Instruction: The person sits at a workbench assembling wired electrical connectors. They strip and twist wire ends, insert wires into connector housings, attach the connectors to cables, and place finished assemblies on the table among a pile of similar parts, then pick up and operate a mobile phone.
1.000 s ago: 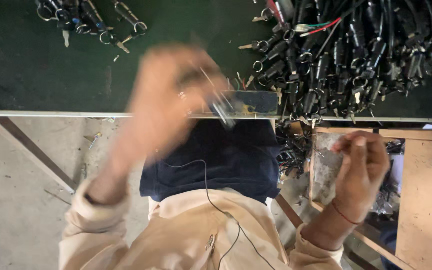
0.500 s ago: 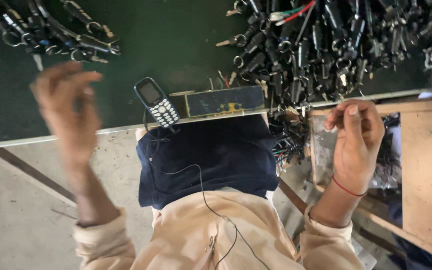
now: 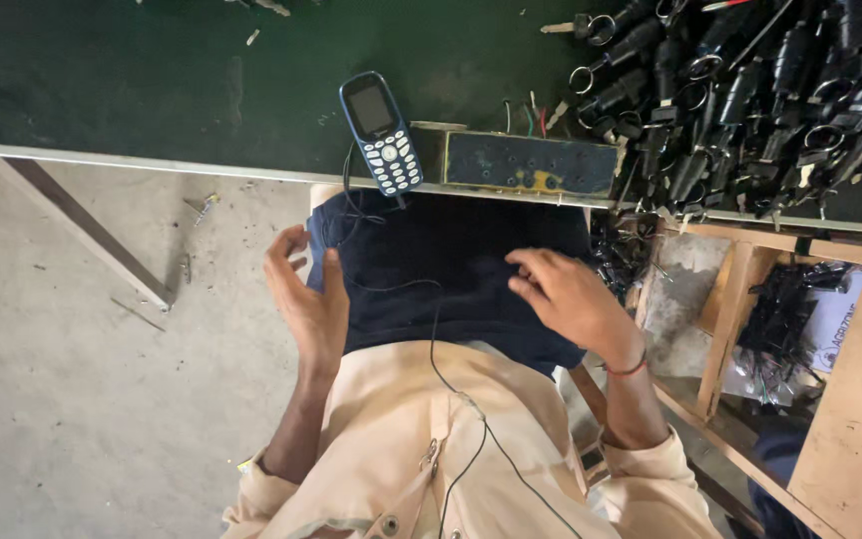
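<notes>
Head view: both hands, left (image 3: 309,299) and right (image 3: 563,294), open and empty on dark lap cloth (image 3: 431,260), legs hidden.

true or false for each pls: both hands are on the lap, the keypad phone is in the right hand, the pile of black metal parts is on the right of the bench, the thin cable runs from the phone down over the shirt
1. Both hands rest at the dark blue cloth on the lap. True: left hand at its edge, right hand on top.
2. The dark blue keypad phone is in the right hand. False: it lies on the dark green bench top, at its edge, and no hand touches it.
3. The pile of black metal parts with rings lies on the right of the bench. True.
4. The thin black cable lies coiled on the floor. False: it runs over the lap and down the beige shirt.
</notes>
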Action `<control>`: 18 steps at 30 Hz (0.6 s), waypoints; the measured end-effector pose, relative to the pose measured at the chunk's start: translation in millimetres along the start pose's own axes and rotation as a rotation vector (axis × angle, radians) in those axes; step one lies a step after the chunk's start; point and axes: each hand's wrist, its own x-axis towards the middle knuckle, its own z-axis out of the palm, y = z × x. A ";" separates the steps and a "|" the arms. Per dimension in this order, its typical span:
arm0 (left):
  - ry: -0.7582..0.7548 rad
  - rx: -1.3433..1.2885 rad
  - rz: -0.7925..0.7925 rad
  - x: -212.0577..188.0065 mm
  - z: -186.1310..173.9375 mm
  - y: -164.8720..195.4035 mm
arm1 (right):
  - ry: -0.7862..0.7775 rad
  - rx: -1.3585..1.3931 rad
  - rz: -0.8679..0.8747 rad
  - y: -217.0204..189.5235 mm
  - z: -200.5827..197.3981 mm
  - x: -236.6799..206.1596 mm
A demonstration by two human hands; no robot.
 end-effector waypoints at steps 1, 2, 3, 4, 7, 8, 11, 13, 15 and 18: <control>-0.009 0.016 0.043 -1.0 -2.2 1.4 | -0.011 -0.142 -0.131 -1.4 -2.3 1.9; -0.019 0.030 0.087 -1.0 -3.6 4.6 | -0.064 -0.041 -0.103 -2.7 -6.9 3.2; -0.033 0.043 0.132 -0.4 -4.1 9.2 | -0.117 0.059 -0.071 -3.9 -13.3 4.7; -0.054 0.074 0.223 1.8 -2.1 14.6 | -0.171 0.161 -0.036 -6.1 -20.1 4.9; -0.101 0.181 0.403 14.2 13.2 33.2 | -0.015 0.338 0.137 -13.7 -44.2 -0.4; -0.105 0.223 0.404 19.5 19.4 39.1 | 0.054 0.272 0.106 -16.6 -49.1 -1.1; -0.145 0.292 0.408 36.3 34.1 51.3 | 0.178 0.168 0.044 -23.7 -57.9 -0.4; -0.157 0.321 0.408 46.4 41.8 55.1 | 0.147 0.235 0.031 -26.3 -57.9 3.6; -0.157 0.350 0.405 52.0 48.5 56.3 | 0.138 0.309 0.047 -28.8 -55.7 6.0; -0.190 0.372 0.371 54.3 55.6 54.0 | 0.157 0.358 0.059 -32.2 -55.2 7.0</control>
